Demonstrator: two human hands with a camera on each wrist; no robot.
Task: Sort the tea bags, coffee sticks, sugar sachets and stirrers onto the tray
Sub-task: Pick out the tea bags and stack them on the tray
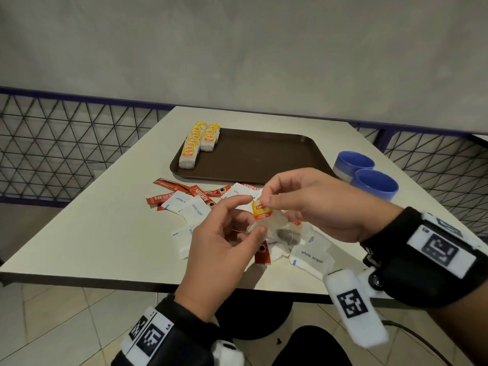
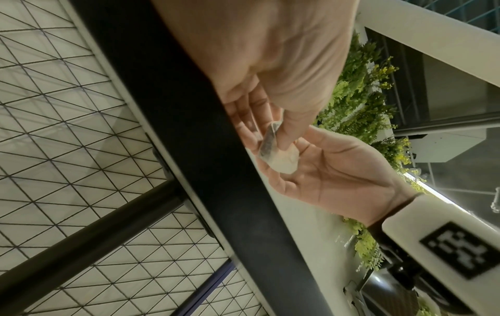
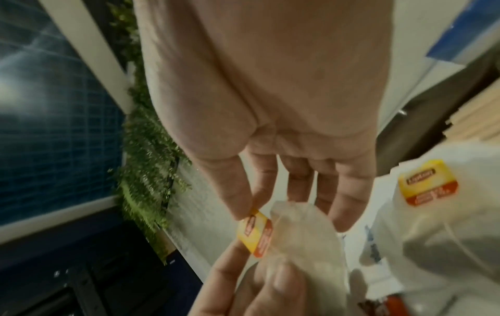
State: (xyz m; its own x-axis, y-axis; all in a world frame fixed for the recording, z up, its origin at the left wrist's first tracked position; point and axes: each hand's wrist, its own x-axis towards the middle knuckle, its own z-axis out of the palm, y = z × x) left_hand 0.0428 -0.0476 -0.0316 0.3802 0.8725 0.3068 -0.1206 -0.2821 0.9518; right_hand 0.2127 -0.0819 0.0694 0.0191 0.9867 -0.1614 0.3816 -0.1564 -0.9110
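On the brown tray (image 1: 264, 157) we see two rows of Lipton tea bags (image 1: 198, 143) at its left end; two blue bowls (image 1: 365, 173) stand right of it. We hold one more tea bag (image 1: 269, 223) above the table, over the heap of sugar sachets (image 1: 311, 257) and Nescafé coffee sticks (image 1: 184, 196). Our left hand (image 1: 224, 249) pinches the pouch between thumb and fingers; our right hand (image 1: 311, 202) pinches its yellow tag (image 1: 262, 208) between thumb and forefinger, other fingers loose.
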